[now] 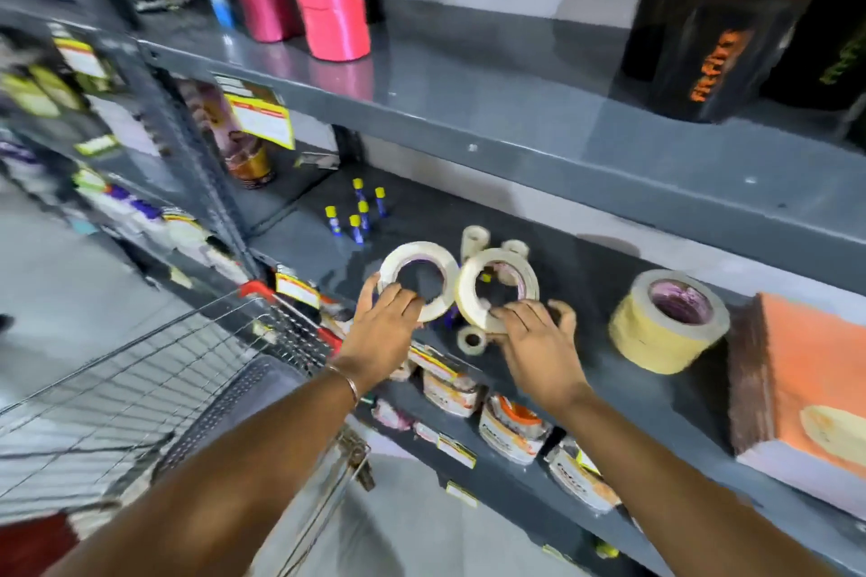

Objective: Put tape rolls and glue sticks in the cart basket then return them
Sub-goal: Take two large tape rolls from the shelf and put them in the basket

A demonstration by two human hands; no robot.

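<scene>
On the shelf (586, 267): six tape rolls (668, 319) (two held), five glue sticks (358, 213).

We had both bare forearms stretched forward and slightly inward, palms turned down. Our left hand (384, 323) curled its fingers (400, 302) over the near edge of a ring, thumb hooked round its left side, a thin bangle at the wrist. Our right hand (534, 337) pinched the lower edge of a second ring, fingers spread, thumb out to the right.
</scene>
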